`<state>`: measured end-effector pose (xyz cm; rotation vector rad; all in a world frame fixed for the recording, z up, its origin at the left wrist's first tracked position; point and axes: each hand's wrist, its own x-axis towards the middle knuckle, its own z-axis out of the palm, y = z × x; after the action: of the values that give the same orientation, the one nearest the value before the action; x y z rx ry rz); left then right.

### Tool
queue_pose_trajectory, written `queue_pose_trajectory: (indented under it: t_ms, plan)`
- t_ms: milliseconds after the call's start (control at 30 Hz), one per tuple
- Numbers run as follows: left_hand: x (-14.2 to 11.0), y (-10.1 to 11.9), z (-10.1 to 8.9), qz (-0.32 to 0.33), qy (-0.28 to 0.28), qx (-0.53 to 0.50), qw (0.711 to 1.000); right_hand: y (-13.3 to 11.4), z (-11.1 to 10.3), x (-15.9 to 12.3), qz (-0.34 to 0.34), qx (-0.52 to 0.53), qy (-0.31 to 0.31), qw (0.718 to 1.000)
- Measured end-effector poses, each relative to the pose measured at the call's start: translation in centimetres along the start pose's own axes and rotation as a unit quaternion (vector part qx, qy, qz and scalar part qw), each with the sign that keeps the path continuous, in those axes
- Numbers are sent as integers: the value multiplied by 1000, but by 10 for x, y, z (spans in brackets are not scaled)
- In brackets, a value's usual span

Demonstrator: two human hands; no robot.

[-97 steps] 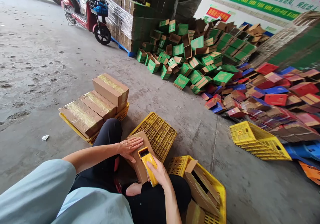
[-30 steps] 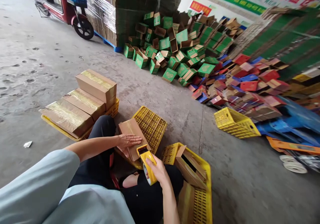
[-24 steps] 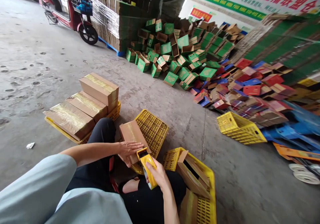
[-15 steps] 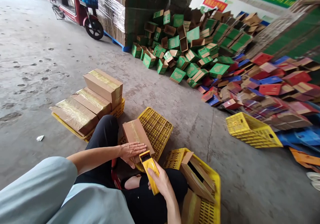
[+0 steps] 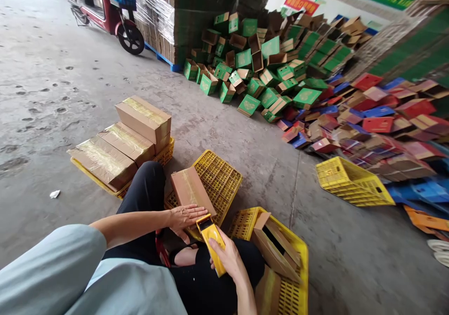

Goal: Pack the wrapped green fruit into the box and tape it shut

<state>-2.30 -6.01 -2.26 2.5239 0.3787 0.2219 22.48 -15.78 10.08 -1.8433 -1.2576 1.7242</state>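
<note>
Our left hand (image 5: 184, 215) lies flat, fingers spread, on the brown carton (image 5: 191, 192) resting on an upturned yellow crate (image 5: 220, 180). Our right hand (image 5: 228, 257) grips the yellow tape dispenser (image 5: 211, 240), whose head meets the carton's six-o'clock end. Taped cartons (image 5: 122, 142) sit at ten o'clock.

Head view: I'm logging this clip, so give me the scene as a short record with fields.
left hand: left hand flat on the box
right hand: right hand grips the tape dispenser, its head at the box's near end
box support: upturned crate
left of person: taped boxes stacked on a tray
right of person: crate of folded cartons
background: green boxes, red and blue boxes, scooter
</note>
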Motion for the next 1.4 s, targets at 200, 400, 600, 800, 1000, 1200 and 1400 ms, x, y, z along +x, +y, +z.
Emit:
queue_pose_trajectory:
  t_ms: [200,400,600,800,1000,1200,1400]
  plan:
    - [-2,-4,0,1,-20,4,1000,18,-3,-14,9,16,10,1000]
    - [0,0,4,-19,-19,20,999,25,-7,-18,6,11,21,1000]
    - [5,7,10,11,-6,-4,1000,25,-4,-14,4,5,26,1000]
    - [4,7,8,0,-11,-12,1000,30,-9,-31,18,22,25,999]
    - [4,10,10,-3,-7,-7,1000,32,-17,-33,41,2,25,999]
    - [8,4,1,-92,3,7,996,32,-14,-15,26,3,7,1000]
    - [9,-49,-52,-358,179,81,913,30,-12,0,16,-14,-5,1000]
